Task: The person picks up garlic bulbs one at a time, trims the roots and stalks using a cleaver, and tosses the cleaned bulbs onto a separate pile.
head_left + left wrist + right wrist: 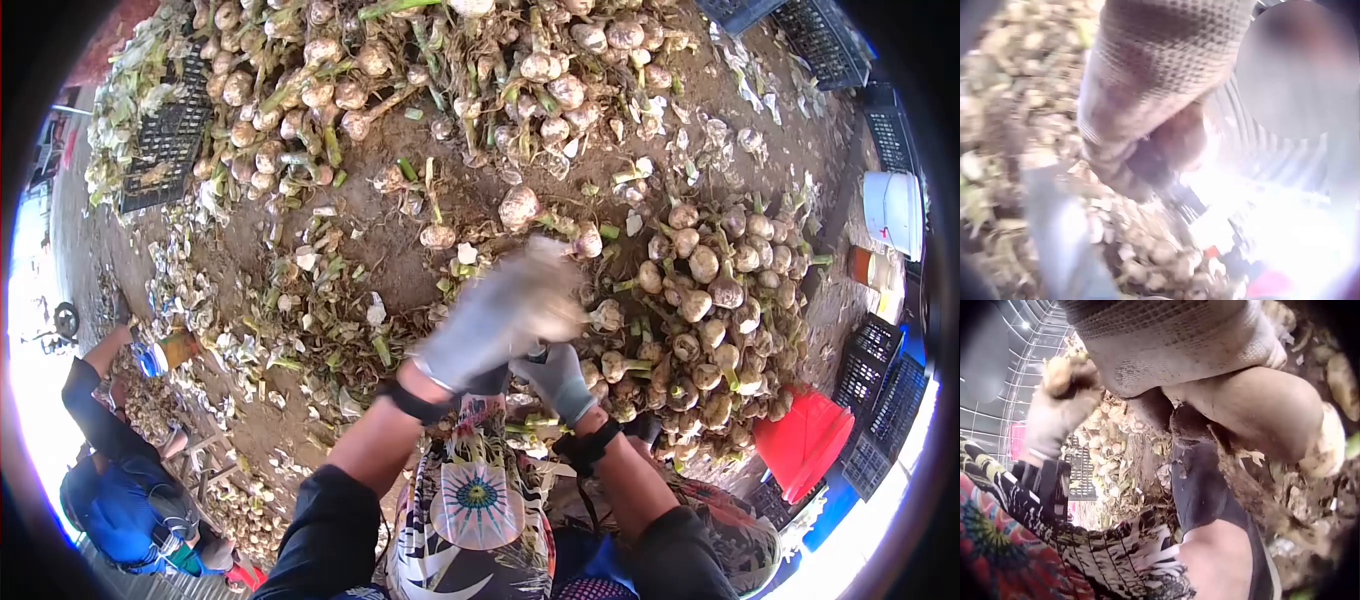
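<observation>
Left hand (510, 315) grips a garlic bulb (1057, 375), likely for control, near the heap's (704, 264) left edge; right hand (558, 380) curled, contents unclear.

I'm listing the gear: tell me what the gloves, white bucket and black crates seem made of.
Gloves: knit fabric, matte, by the mesh texture; a coating on the smoother parts is possible. White bucket: probably plastic, by its smooth, even wall. Black crates: likely dull moulded plastic, by their regularly perforated sides.
</observation>
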Available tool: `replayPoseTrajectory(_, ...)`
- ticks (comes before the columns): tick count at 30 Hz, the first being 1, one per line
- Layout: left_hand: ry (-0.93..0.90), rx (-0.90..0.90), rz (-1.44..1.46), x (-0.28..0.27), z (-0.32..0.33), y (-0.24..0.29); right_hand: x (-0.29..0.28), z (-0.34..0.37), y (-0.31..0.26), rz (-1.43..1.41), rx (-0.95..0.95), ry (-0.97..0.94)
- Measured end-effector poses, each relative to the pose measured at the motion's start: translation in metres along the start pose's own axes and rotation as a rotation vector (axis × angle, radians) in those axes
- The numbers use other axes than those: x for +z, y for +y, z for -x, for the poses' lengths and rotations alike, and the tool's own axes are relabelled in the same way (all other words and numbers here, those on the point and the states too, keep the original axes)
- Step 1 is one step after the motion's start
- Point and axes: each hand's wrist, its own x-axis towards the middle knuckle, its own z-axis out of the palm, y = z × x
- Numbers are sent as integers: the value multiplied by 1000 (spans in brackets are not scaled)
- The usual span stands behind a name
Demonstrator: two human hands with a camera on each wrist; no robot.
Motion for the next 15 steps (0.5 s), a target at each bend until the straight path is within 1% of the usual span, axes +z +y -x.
replayPoseTrajectory(1, -178, 279, 40, 34, -19, 39, 18, 4, 33, -53, -294, 274)
replayPoseTrajectory(2, -237, 217, 80, 54, -21, 61, 11, 5, 33, -52, -292, 269)
replayPoseTrajectory(3, -150, 345, -63, 61, -29, 67, -5, 2, 27, -152, -145, 192)
replayPoseTrajectory(5, 149, 165, -306, 39, -50, 60, -44, -7, -12, -352, 142, 48)
replayPoseTrajectory(6, 320, -9, -558, 20, -62, 53, -68, -11, -95, -208, 403, 36)
replayPoseTrajectory(7, 525, 109, -851, 3, -79, 9, -79, -15, -106, -222, 421, 167)
replayPoseTrajectory(8, 413, -297, -948, -11, -88, 0, -86, -22, -101, -331, 379, 224)
replayPoseTrajectory(9, 370, -311, -1041, -21, -95, -25, -91, -29, -95, -436, 339, 279)
replayPoseTrajectory(10, 246, -458, -1023, -26, -105, -31, -96, -36, -113, -433, 346, 279)
replayPoseTrajectory(11, 245, -462, -1017, -27, -104, -37, -105, -43, -133, -377, 308, 303)
replayPoseTrajectory(12, 205, -420, -941, -27, -101, -24, -110, -51, -147, -322, 269, 329)
replayPoseTrajectory(13, 166, -375, -867, -26, -95, -17, -111, -62, -149, -387, 126, 376)
replayPoseTrajectory(14, 223, -90, -820, -26, -80, -24, -118, -68, -156, -420, 184, 334)
replayPoseTrajectory(15, 253, 43, -731, -17, -68, -13, -127, -73, -166, -450, 238, 294)
